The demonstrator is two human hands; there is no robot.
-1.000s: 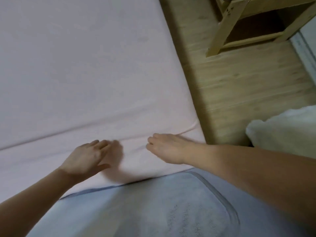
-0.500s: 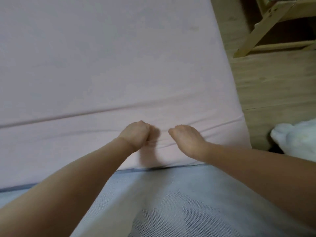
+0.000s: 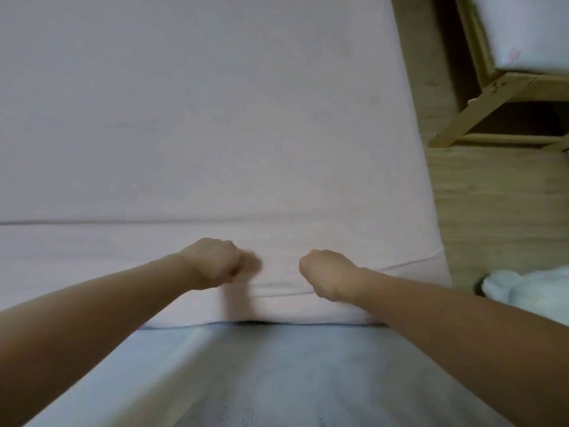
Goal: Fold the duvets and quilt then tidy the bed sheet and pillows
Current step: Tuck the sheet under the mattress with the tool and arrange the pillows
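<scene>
A pale pink bed sheet (image 3: 215, 118) lies flat over the mattress and fills most of the view. Its near edge ends on a blue-grey mesh pad (image 3: 277, 374). My left hand (image 3: 212, 261) and my right hand (image 3: 329, 274) are both curled into fists on the sheet just behind that edge, a hand's width apart. Each grips the fabric. A raised fold runs between them and a crease leads from my right hand to the sheet's right corner. My fingertips are hidden under the hands.
The bed's right side drops to a wooden floor (image 3: 492, 211). A pale wooden frame (image 3: 480, 112) holding white bedding (image 3: 523, 32) stands at the upper right. Something white and fluffy (image 3: 529, 288) lies on the floor by my right forearm.
Both hands went from lying flat on the sheet to curled fists close together. They have since spread slightly apart, and a fold has risen between them. The view shifted left along the bed.
</scene>
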